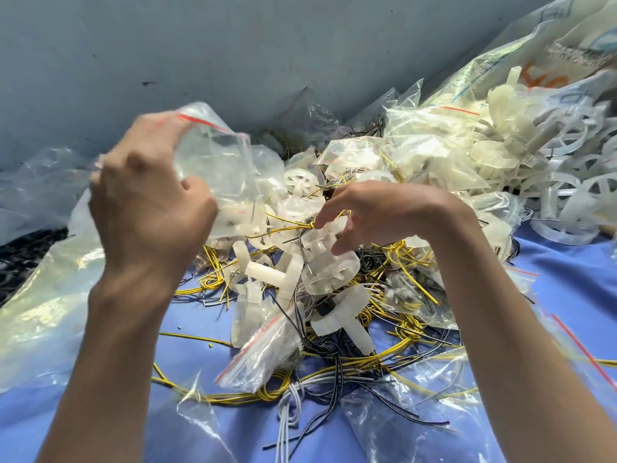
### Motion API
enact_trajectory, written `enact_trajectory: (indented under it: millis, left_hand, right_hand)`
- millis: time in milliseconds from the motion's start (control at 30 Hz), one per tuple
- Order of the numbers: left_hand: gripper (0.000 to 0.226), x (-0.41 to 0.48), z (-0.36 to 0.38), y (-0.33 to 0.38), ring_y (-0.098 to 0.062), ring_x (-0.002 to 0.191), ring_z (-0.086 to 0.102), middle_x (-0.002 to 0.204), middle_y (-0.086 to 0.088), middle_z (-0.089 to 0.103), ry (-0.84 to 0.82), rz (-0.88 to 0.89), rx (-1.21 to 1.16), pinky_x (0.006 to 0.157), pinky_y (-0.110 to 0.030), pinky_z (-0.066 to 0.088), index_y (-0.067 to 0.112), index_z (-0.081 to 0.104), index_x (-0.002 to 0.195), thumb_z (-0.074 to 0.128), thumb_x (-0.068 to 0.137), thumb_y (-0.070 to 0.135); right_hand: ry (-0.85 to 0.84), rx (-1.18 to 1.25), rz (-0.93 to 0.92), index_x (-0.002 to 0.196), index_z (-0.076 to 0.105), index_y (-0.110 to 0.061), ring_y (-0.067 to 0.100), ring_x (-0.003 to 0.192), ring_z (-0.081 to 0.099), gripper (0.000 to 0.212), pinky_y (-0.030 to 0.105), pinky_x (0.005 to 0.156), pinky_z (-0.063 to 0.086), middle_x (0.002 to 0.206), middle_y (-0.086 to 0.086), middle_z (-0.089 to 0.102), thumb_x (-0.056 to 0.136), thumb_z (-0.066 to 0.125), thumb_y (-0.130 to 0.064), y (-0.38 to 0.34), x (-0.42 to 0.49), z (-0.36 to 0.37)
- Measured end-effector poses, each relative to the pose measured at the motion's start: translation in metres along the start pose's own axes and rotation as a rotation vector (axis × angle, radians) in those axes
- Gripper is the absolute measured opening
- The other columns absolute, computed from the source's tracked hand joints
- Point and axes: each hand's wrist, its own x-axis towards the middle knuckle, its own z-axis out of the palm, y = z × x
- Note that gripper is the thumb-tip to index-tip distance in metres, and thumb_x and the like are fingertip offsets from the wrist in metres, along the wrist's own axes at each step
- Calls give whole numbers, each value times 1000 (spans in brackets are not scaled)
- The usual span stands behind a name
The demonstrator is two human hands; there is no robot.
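Zip bag [213, 168], clear with a red seal strip, hangs raised at the left of the head view, its mouth bunched in the clenched fingers of the left hand [147, 208]. The right hand [377, 212] curves over a white plastic part [329, 262] mid-heap on the blue counter [567, 262], index and thumb either side of its top; whether they grasp it cannot be told. Yellow wires [410, 255] tangle round that part, so lifting it could snag or drag neighbouring pieces along.
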Motion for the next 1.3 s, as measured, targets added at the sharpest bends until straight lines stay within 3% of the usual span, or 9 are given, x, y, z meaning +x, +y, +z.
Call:
enact_trajectory:
  millis: [100,200,367,500,633,833,1000,1167,1300]
  left_hand:
    - [61,-3,9,3,-33,109,57,129,2,59,-184,23,15,89,-40,45,27,60,124,43,67,13]
    - [58,-6,17,3,-33,102,59,130,5,59,-326,24,3,89,-40,45,28,59,125,44,69,18]
    - [54,-6,21,-2,-30,98,59,121,3,64,-421,19,-24,89,-37,44,30,59,125,56,76,8]
    - [53,-6,22,-3,-28,94,56,120,4,64,-454,23,-23,88,-37,43,32,58,124,57,76,8]
    - [54,-7,22,-1,-27,90,55,119,5,64,-466,32,-32,90,-39,44,30,56,125,57,76,8]
    - [55,-7,22,-1,-27,90,54,124,11,62,-469,18,-31,92,-41,44,30,52,128,58,77,10]
    - [55,-6,22,-1,-23,85,51,127,12,60,-479,15,-33,92,-39,44,28,50,131,59,79,13]
    - [57,-6,21,0,-26,90,54,129,11,59,-497,-2,-35,94,-38,42,27,49,134,58,80,15]
    - [56,-6,22,1,-28,93,55,128,11,59,-506,1,-43,95,-40,43,27,49,134,58,80,15]
  right_hand:
    - [37,-7,18,134,50,-36,5,96,47,50,23,71,36,136,-9,49,87,66,-38,1,3,3]
    - [24,-80,46,136,47,-36,11,105,50,52,25,76,34,138,-7,47,87,65,-41,3,5,7]
    - [47,-20,52,113,61,-28,10,83,51,30,28,68,39,113,-7,60,85,67,-38,4,6,6]
    - [51,14,53,95,58,-29,0,68,48,17,24,55,36,93,-10,57,84,70,-34,4,5,7]
    - [135,42,38,97,64,-21,2,67,50,17,22,52,35,88,-8,59,84,72,-30,4,5,6]
    - [339,60,15,98,65,-20,12,84,48,19,27,67,35,92,-7,51,85,70,-33,4,-1,-3]
    - [474,157,-39,86,58,-25,8,72,45,16,27,68,36,89,-6,51,83,71,-34,-2,-11,-14]
    - [612,171,-79,84,58,-25,14,82,50,17,32,72,42,92,-6,52,82,72,-34,-12,-15,-20]
    - [687,230,-142,85,63,-22,2,68,50,16,27,68,39,87,-7,56,79,75,-32,-18,-18,-22]
